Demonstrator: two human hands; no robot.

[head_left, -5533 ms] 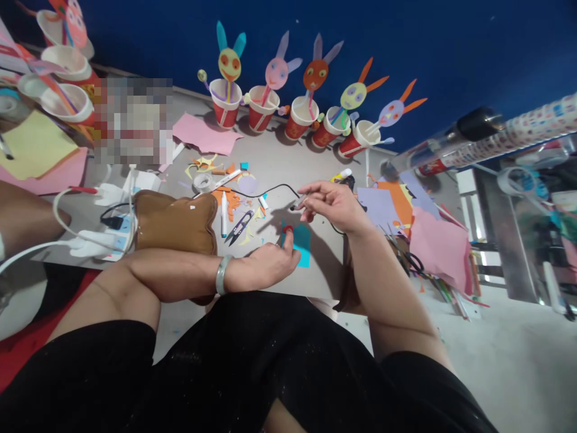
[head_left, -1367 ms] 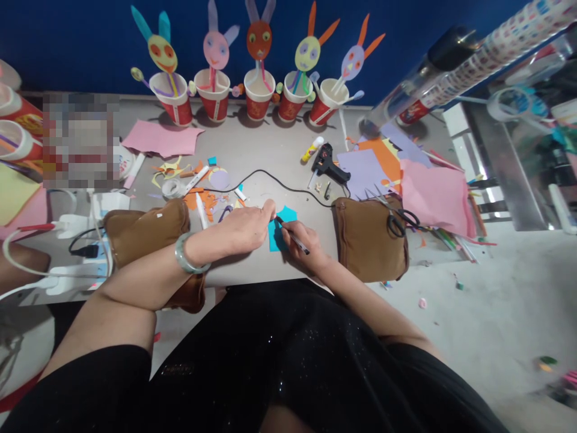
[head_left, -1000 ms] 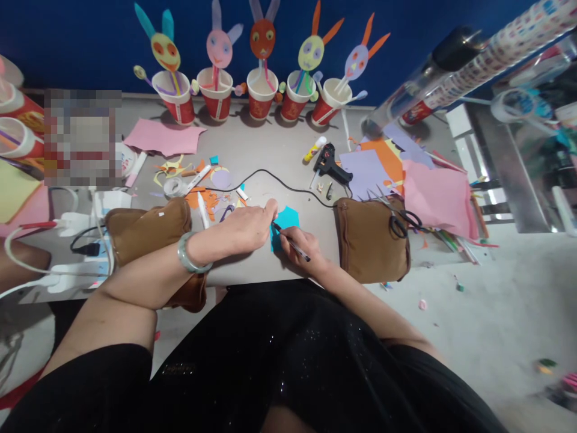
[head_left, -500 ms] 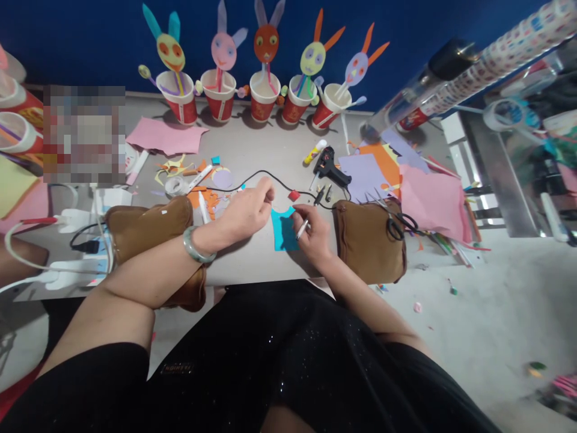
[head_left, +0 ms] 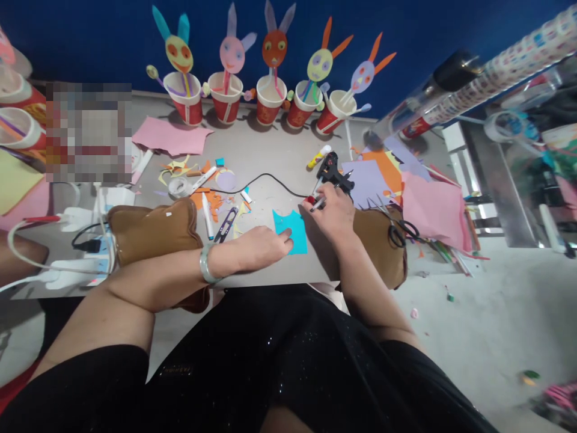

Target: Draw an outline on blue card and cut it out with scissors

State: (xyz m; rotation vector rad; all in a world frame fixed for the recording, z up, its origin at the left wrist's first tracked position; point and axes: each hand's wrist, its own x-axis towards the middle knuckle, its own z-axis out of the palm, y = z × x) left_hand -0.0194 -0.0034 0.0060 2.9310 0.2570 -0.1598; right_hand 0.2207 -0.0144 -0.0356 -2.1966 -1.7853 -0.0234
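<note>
On the table in front of me lies a sheet of bright blue paper (head_left: 298, 231) with a notched, curved top edge. My left hand (head_left: 264, 248) is closed, its fingertips pressed on the left part of that sheet. To the upper right, my right hand (head_left: 334, 211) grips a slim pen (head_left: 318, 204). Its fingertips are at a small red object (head_left: 310, 200); whether they hold it too I cannot tell. Just beyond this hand rests a black glue gun (head_left: 332, 170). Thread snips (head_left: 226, 224) and a white marker (head_left: 207, 215) lie left of the paper.
Red paper cups (head_left: 270, 111) with paper rabbit figures line the back. Brown cushions (head_left: 151, 231) flank the work area. Scissors (head_left: 399, 231) rest on the right cushion. Coloured paper (head_left: 433, 204) lies to the right, and a black cable (head_left: 265, 175) crosses the table.
My left hand has come down and toward me onto the blue paper. My right hand, with the pen, has left the paper and moved up and right to the red object, which has shifted slightly.
</note>
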